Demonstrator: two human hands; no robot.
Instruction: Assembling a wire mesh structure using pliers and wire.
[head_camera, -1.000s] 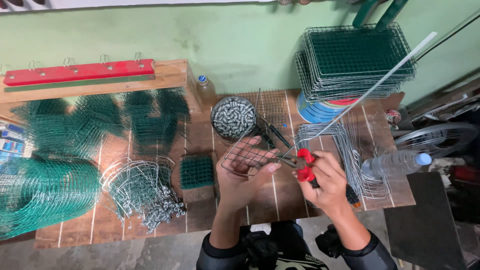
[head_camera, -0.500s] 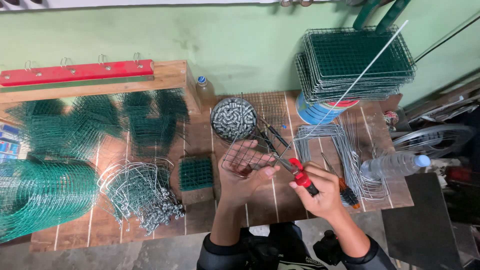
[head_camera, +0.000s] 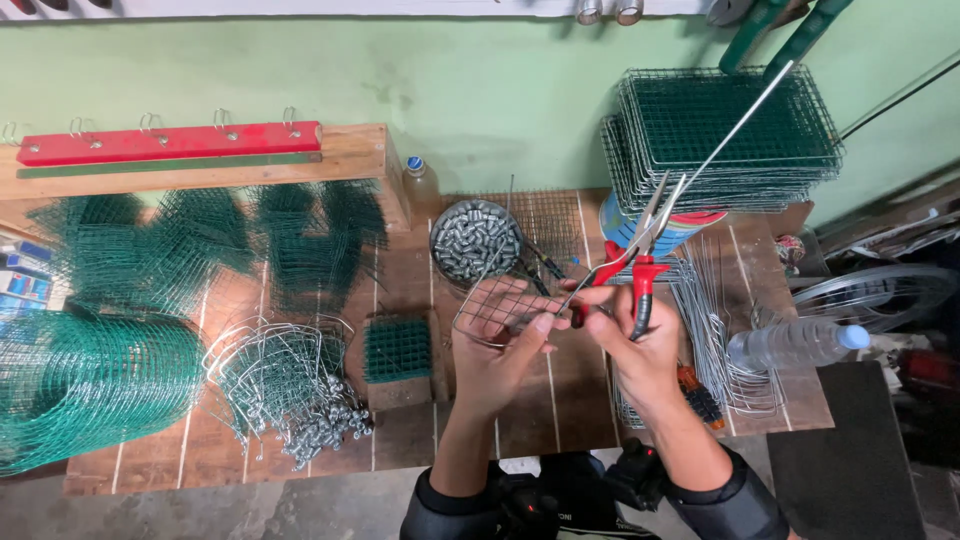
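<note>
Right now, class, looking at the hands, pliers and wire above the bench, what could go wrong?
1. The long wire in the red-handled pliers sticks up freely; it might whip or poke someone.
2. The left hand pinches the mesh piece close to the plier tips, so fingers could get nipped or scratched.

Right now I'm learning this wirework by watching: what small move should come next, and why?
Probably lower the red-handled pliers toward the small wire mesh piece. The right hand holds them raised, tips in the air beside a long wire rod, while the left hand steadies the mesh.
</note>
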